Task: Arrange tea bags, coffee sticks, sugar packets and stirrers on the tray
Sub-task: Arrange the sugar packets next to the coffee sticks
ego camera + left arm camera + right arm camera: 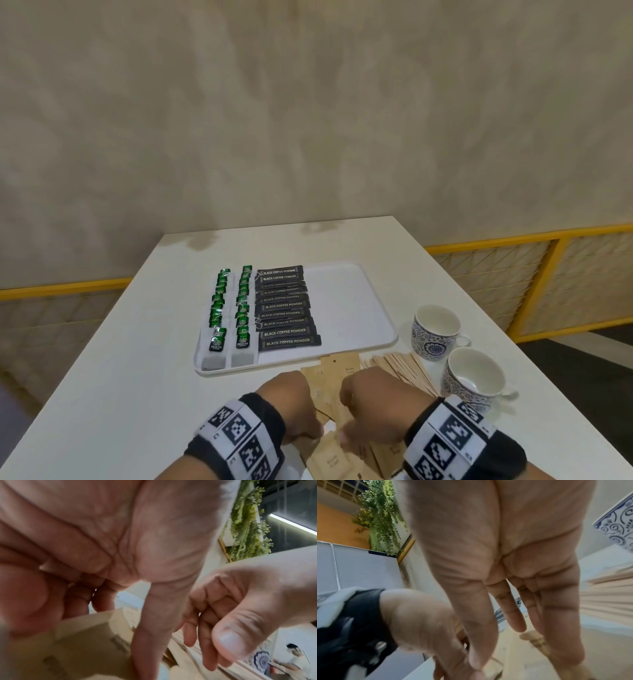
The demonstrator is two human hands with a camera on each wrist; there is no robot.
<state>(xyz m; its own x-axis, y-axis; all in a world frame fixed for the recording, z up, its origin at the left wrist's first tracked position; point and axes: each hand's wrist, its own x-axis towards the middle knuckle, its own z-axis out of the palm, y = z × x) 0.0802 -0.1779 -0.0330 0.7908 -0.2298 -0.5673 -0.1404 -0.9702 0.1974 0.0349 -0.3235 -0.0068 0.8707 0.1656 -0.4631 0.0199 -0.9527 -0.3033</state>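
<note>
On the white tray (349, 308), green tea bags (233, 315) lie in two columns at the left. Black coffee sticks (286, 308) are stacked in a column beside them. Brown sugar packets (329, 459) lie in a loose pile on the table in front of the tray. Wooden stirrers (404, 370) are heaped to the pile's right. Both hands hover over the sugar pile. My left hand (308, 428) pinches a sugar packet (77, 642) between thumb and curled fingers. My right hand (356, 435) reaches down with straight fingers (556, 628) onto the packets (513, 655).
Two blue-patterned cups (436, 330) (476, 377) stand right of the tray, close to the stirrers. The right half of the tray holds nothing. The white table (120, 377) ends at a beige wall behind; yellow railings run on both sides.
</note>
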